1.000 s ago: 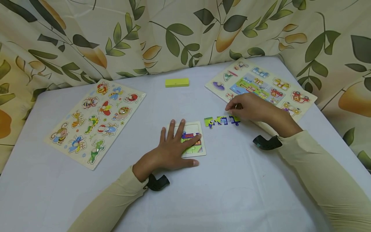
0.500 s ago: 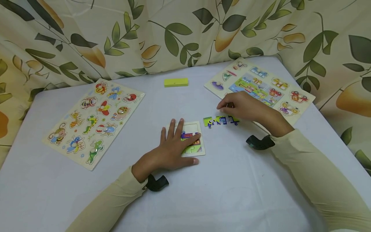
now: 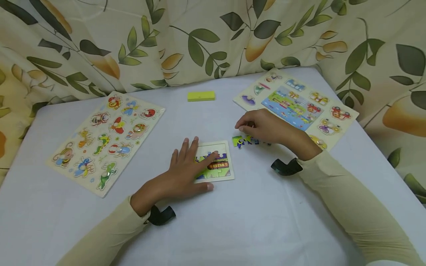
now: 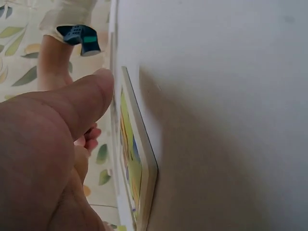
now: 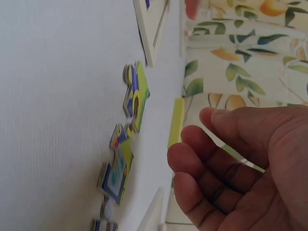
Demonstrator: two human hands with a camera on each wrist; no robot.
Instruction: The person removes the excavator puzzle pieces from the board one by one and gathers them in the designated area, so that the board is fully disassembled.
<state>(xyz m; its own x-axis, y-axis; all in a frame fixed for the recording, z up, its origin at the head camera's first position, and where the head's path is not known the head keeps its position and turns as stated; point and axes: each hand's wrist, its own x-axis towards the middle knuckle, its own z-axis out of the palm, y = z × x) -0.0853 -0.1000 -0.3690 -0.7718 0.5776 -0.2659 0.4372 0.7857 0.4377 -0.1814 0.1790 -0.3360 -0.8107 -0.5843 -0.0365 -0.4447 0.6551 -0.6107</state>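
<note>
Left hand [image 3: 178, 179], fingers spread wide, over left side of partly filled puzzle frame [image 3: 216, 147]. Right hand [image 3: 266, 127] loosely curled, apparently empty, near loose pieces [image 3: 237, 141] at right.

The puzzle [image 3: 219, 170] had a cream frame [image 3: 232, 162] round green, purple and orange; loose pieces [image 5: 118, 175] were green and blue, the block [image 3: 201, 96] yellow-green, the sleeves [image 3: 352, 207] beige, the curtain [image 3: 179, 16] cream with green leaves [image 3: 196, 50].

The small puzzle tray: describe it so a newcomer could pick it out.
On the white-covered table, find the gap between the bug board and the vehicle board. There, a left hand partly covers the small puzzle tray. It's much smaller than both boards, its jigsaw picture bare along the far side.
</note>
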